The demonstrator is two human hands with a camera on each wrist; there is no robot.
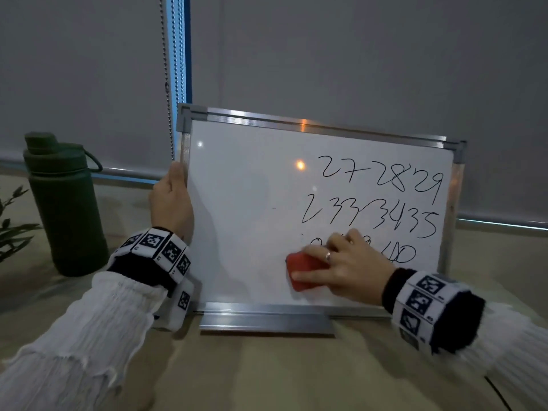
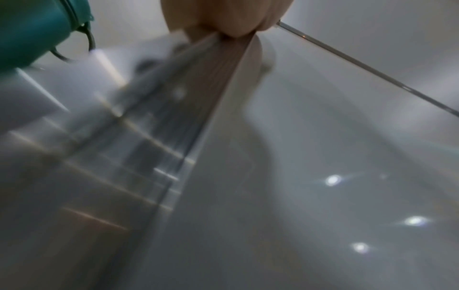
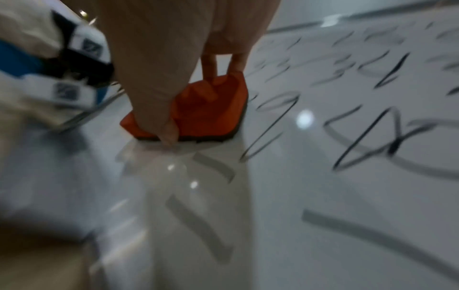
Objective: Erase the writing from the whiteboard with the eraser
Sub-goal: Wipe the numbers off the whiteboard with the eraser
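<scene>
Standing propped on the table (image 1: 267,366), the whiteboard (image 1: 243,203) is clean on its left half; three rows of numbers (image 1: 382,197) on the right remain. The right hand (image 1: 344,268) grasps the red eraser (image 1: 302,269) against the bottom row, while the left hand (image 1: 172,203) grips the left frame edge. A green bottle (image 1: 65,203) stands well clear; nothing obstructs.

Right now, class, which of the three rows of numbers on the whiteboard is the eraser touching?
The bottom row: the red eraser in the right hand sits at its left end, hiding some digits. The two rows above are untouched.
</scene>
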